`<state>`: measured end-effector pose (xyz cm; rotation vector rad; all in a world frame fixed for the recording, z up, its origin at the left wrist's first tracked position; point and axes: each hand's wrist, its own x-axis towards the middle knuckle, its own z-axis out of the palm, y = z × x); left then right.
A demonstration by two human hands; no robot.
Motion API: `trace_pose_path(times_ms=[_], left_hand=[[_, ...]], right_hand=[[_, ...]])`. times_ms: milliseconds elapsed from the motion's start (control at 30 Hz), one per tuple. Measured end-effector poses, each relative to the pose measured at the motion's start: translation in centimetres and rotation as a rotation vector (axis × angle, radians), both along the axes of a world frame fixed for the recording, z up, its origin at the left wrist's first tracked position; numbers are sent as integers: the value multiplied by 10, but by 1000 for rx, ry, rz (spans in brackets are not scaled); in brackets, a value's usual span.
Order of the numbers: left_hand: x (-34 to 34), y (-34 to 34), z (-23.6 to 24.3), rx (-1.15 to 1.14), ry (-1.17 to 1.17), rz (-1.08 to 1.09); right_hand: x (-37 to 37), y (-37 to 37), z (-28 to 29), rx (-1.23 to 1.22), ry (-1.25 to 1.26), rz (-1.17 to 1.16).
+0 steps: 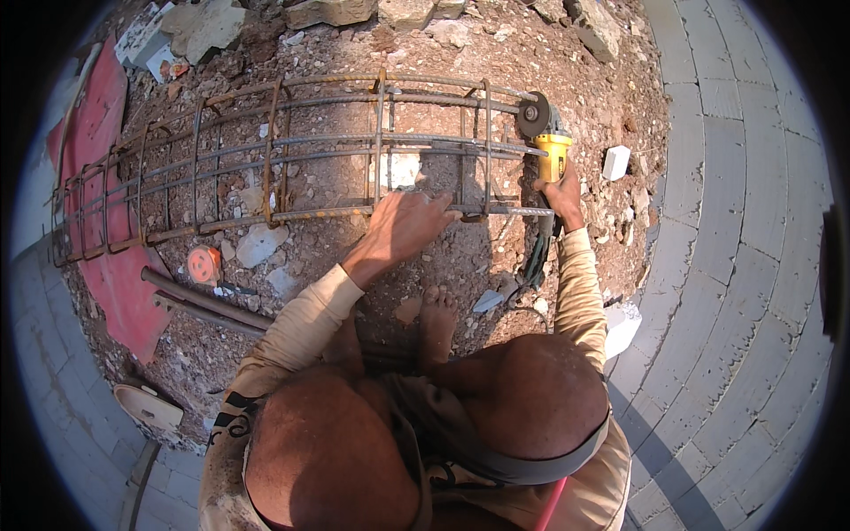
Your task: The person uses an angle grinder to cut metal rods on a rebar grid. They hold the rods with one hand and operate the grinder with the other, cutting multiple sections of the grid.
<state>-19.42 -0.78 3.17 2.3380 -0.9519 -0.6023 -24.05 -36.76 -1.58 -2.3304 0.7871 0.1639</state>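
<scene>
A long rebar cage [268, 159] of rusty bars and square ties lies across the ground in front of me. My left hand [409, 221] is closed over its near bar, close to a tie; some fingers are hidden underneath. At the cage's right end, my right hand [563, 195] grips a yellow angle grinder [553, 159] by its body. The grinder's dark cutting disc [534, 114] stands at the ends of the far bars; whether it touches them I cannot tell. A dark cord [536, 264] hangs from the grinder toward the ground.
Grey block walls [722, 230] curve along the right side and lower left. Stones [332, 11] line the far edge of the rubble. A red sheet [133, 301], an orange round object [204, 265] and pipes [212, 301] lie left. My bare foot [437, 320] is below the cage.
</scene>
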Motion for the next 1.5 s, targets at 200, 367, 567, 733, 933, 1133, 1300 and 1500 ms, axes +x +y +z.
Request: trace_pose_path(times_ms=[200,367,567,733,933,1133,1300,1500], left_hand=[[0,-1,-5,-27,13,10],[0,-1,-1,-3,8,6],[-1,-1,-2,-18,-6,12],[0,-1,1,-30,-25,18],[0,-2,-3,-34,-6,18],[1,-2,7,48,39,37],[3,-3,11,35,61,23],[2,-1,6,13,-11,-10]], right_hand=[[-6,-9,-12,30,-64,7],[-5,-9,-12,49,-63,16],[-2,-8,-11,30,-72,19],[-1,-3,-5,36,-48,3],[-6,-6,-11,35,-69,2],[2,-5,-6,-6,-29,12],[-3,-7,-9,8,-39,14],[-5,-9,-13,9,-27,13]])
